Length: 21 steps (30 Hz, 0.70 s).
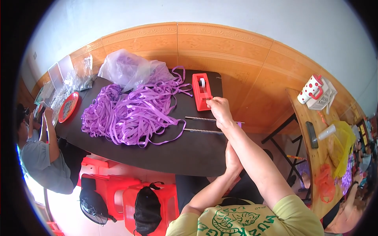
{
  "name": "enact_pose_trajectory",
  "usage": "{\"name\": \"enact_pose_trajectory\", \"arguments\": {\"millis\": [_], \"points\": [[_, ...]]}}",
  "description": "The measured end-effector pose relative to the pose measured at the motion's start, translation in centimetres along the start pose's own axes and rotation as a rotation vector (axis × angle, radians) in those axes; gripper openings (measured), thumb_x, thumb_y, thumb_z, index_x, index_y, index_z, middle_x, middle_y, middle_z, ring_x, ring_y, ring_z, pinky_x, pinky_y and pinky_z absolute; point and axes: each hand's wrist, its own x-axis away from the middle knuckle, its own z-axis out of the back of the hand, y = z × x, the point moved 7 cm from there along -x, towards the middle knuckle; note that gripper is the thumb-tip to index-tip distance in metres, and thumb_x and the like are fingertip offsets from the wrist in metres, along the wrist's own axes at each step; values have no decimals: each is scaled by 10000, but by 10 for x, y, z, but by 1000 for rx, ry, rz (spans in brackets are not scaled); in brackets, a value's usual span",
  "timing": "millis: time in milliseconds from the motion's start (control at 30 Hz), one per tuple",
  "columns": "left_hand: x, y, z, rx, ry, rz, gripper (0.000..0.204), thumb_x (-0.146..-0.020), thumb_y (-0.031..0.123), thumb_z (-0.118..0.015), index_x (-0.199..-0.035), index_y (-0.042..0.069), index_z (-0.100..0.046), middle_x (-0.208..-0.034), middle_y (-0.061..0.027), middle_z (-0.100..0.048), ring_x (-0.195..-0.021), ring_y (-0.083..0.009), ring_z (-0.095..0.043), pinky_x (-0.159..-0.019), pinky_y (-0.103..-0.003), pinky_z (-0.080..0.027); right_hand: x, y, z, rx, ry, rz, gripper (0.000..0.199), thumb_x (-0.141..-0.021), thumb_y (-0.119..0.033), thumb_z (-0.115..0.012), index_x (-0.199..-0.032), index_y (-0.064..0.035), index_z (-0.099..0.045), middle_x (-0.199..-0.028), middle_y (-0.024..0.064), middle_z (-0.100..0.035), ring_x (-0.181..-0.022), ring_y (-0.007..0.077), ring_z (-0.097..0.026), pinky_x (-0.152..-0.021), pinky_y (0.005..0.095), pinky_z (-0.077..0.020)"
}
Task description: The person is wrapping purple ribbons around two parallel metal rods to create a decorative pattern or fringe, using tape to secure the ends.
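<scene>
My right hand [221, 110] reaches over the table to the front end of a red tape dispenser [200, 91]. Its fingers are pinched together at the cutting end; any tape between them is too small to see. A white-cored roll sits in the dispenser. My left hand [233, 158] is at the table's right edge, its fingers mostly hidden behind my right forearm. Two thin, twisted-looking rods [197, 118] lie side by side just left of the hands, their right ends partly covered. Left of them is a large tangled heap of purple ribbon [138, 114], one loop reaching the rods.
A cloudy plastic bag [132, 69] rests behind the ribbon on the dark table [177, 157]. A red plate [68, 107] is at left, near a seated person [47, 161]. Red stools [169, 204] stand in front. A wooden table [321, 157] at right holds a polka-dot cup [311, 90] and bags.
</scene>
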Motion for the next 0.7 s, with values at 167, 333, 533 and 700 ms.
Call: {"name": "enact_pose_trajectory", "arguments": {"millis": [167, 333, 533, 700], "points": [[2, -1, 4, -26, -21, -19, 328, -951, 339, -467, -1093, 49, -527, -965, -86, -599, -904, -204, -574, -819, -357, -471, -1, 13, 9, 141, 10, -3, 168, -758, -72, -595, -602, -24, -556, -587, -5, -498, -535, 72, -417, -512, 249, -298], [-4, -6, 12, -47, 45, 2, 343, -949, 340, -461, -1110, 46, -534, -972, -76, -602, -933, -211, -571, -895, -369, -442, 5, -6, 12, 162, -132, 19, 178, -758, -124, -611, -631, 1, -608, -591, 35, -566, -579, 111, -502, -547, 291, -385], [-8, 7, 14, -288, 103, -122, 416, -936, 427, -447, -993, 48, -610, -892, -34, -608, -784, -140, -534, -705, -271, -356, 44, -75, 68, 222, -371, -6, 300, -879, -318, -629, -717, -65, -619, -692, -22, -555, -686, 63, -463, -650, 219, -355], [-16, 6, 15, -324, 166, -170, 388, -925, 446, -468, -863, 78, -576, -846, -45, -587, -780, -157, -538, -706, -282, -365, 58, -57, 122, 319, -505, -54, 324, -932, -312, -546, -774, -40, -624, -770, 3, -556, -753, 102, -465, -713, 258, -369]]}}
